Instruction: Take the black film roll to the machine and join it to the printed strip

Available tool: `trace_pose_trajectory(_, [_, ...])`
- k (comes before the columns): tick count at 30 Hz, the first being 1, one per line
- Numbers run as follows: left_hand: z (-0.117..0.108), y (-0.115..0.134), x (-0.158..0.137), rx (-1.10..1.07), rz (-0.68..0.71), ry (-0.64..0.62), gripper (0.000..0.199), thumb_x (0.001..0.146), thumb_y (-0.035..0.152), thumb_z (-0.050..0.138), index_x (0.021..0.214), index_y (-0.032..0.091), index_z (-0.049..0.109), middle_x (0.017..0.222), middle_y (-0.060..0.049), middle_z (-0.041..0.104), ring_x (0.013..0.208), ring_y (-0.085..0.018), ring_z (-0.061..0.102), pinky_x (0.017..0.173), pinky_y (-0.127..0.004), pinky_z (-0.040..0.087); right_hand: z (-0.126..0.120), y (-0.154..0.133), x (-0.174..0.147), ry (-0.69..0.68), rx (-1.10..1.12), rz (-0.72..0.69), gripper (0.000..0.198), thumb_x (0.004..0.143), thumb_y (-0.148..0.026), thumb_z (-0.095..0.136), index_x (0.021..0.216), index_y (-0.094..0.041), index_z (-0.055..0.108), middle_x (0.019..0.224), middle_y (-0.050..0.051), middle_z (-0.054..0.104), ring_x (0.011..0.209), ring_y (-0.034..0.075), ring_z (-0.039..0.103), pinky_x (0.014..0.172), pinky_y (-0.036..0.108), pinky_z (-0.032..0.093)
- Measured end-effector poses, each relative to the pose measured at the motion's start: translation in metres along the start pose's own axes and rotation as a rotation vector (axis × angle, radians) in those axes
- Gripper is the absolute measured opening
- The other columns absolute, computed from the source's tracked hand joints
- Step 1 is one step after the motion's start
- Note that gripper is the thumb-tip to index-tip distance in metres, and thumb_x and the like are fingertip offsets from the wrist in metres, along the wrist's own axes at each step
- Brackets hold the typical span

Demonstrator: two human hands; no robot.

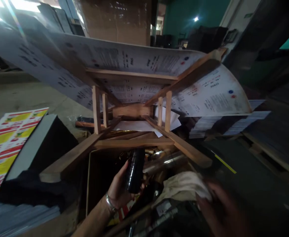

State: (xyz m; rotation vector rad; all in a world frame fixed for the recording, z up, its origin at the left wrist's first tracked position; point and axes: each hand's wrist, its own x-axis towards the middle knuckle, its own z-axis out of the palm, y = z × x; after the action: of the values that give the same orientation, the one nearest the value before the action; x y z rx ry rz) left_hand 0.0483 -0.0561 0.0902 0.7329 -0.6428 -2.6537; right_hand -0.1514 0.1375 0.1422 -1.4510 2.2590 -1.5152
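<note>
Left hand (121,187) is gripping one dark cylinder (135,171), fingers wrapped round its lower half, holding it upright over the clutter; a metal bracelet (110,204) is sitting on that wrist. Right hand (220,207) is blurring at the near right, resting on or pulling at one pale cloth (183,187); cannot tell if its fingers are closed on it.

Step in hand, by my reading: cylinder is being lifted clear while the other hand is working the cloth. Next move calls for a steady grip on the cylinder and a firm pinch of cloth before anything is wiped or wrapped, judging only from how they are lying.

Just beyond the left hand, one shiny metal tube (164,161) is lying among the junk. Left of that hand, one open cardboard box (95,177), dark inside. Further out, one wooden frame (134,125) is standing with four short uprights countable, carrying big printed sheets (124,59). Far left of the hand, one red-and-yellow printed stack (3,144). Far right, one pile of stacked sheets (228,123).
</note>
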Motion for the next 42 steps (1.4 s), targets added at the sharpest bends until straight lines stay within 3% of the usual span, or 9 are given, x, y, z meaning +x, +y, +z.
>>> trace_pose_trajectory(5, [0.013, 0.001, -0.046, -0.095, 0.156, -0.021, 0.053, 0.093, 0.051, 0.036, 0.109, 0.011, 0.067, 0.082, -0.012, 0.069, 0.064, -0.025, 0.066, 0.064, -0.04, 0.055, 0.024, -0.059, 0.102, -0.111, 0.022, -0.1, 0.026, 0.089, -0.043, 0.052, 0.088, -0.018, 0.06, 0.071, 0.001, 0.059, 0.064, 0.014, 0.055, 0.061, 0.023, 0.046])
trace_pose_trajectory(8, [0.021, 0.001, -0.073, -0.121, 0.241, 0.007, 0.045, 0.093, 0.043, 0.041, 0.097, 0.009, 0.07, 0.086, -0.013, 0.07, 0.071, -0.031, 0.067, 0.066, -0.048, 0.055, 0.056, -0.085, 0.166, -0.047, 0.012, -0.294, 0.04, 0.085, -0.044, 0.059, 0.114, -0.017, 0.06, 0.108, 0.009, 0.06, 0.099, 0.021, 0.057, 0.089, 0.034, 0.048])
trace_pose_trajectory(11, [0.027, 0.002, -0.09, -0.126, 0.277, -0.067, 0.047, 0.094, 0.041, 0.04, 0.098, 0.007, 0.071, 0.093, -0.017, 0.07, 0.078, -0.031, 0.067, 0.07, -0.046, 0.054, 0.076, -0.09, 0.184, -0.054, -0.116, -0.384, 0.065, 0.079, -0.042, 0.066, 0.133, -0.011, 0.048, 0.136, 0.018, 0.044, 0.123, 0.031, 0.046, 0.103, 0.046, 0.04])
trace_pose_trajectory(18, [0.062, 0.002, -0.075, -0.187, 0.296, -0.191, 0.031, 0.089, 0.031, 0.051, 0.091, 0.011, 0.074, 0.089, -0.012, 0.072, 0.089, -0.027, 0.066, 0.089, -0.041, 0.049, 0.052, -0.064, 0.058, -0.429, 0.091, 0.027, 0.041, 0.091, -0.054, 0.047, 0.112, -0.022, 0.061, 0.097, 0.006, 0.064, 0.08, 0.017, 0.062, 0.071, 0.026, 0.051])
trace_pose_trajectory(21, [0.088, -0.005, -0.054, -0.223, 0.315, -0.244, 0.023, 0.086, 0.028, 0.057, 0.089, 0.013, 0.074, 0.091, -0.009, 0.073, 0.097, -0.027, 0.064, 0.097, -0.039, 0.045, 0.041, -0.057, 0.007, -0.358, 0.174, 0.152, 0.044, 0.089, -0.055, 0.05, 0.117, -0.023, 0.061, 0.106, 0.006, 0.063, 0.09, 0.017, 0.062, 0.076, 0.023, 0.052])
trace_pose_trajectory(27, [0.132, -0.037, -0.024, -0.206, 0.23, -0.371, 0.018, 0.082, 0.025, 0.062, 0.092, 0.017, 0.075, 0.101, -0.005, 0.073, 0.111, -0.028, 0.058, 0.105, -0.039, 0.04, 0.034, -0.048, -0.032, 0.079, 0.369, 0.334, 0.062, 0.076, -0.044, 0.07, 0.129, -0.02, 0.051, 0.122, 0.008, 0.06, 0.108, 0.022, 0.06, 0.089, 0.027, 0.053])
trace_pose_trajectory(31, [0.141, -0.05, -0.013, -0.14, 0.179, -0.439, 0.025, 0.083, 0.023, 0.06, 0.105, 0.019, 0.071, 0.115, -0.006, 0.068, 0.118, -0.028, 0.054, 0.106, -0.041, 0.04, 0.014, -0.036, -0.036, 0.179, 0.225, 0.258, 0.047, 0.082, -0.038, 0.066, 0.121, -0.016, 0.055, 0.112, 0.011, 0.063, 0.099, 0.02, 0.064, 0.082, 0.026, 0.056])
trace_pose_trajectory(37, [0.143, -0.054, -0.006, -0.042, 0.197, -0.318, 0.048, 0.086, 0.019, 0.057, 0.13, 0.038, 0.052, 0.138, 0.0, 0.053, 0.126, -0.025, 0.049, 0.096, -0.04, 0.049, -0.031, -0.027, -0.053, 0.234, -0.258, 0.001, 0.054, 0.082, -0.029, 0.066, 0.132, -0.023, 0.048, 0.116, 0.008, 0.057, 0.104, 0.019, 0.061, 0.087, 0.028, 0.056])
trace_pose_trajectory(42, [0.157, -0.064, 0.007, 0.195, 0.193, -0.311, 0.036, 0.089, 0.028, 0.061, 0.125, 0.03, 0.054, 0.123, -0.004, 0.062, 0.113, -0.023, 0.058, 0.087, -0.031, 0.053, -0.055, -0.011, -0.066, 0.206, -0.329, -0.021, 0.058, 0.084, -0.029, 0.064, 0.137, -0.029, 0.041, 0.121, 0.006, 0.051, 0.107, 0.016, 0.059, 0.089, 0.024, 0.055])
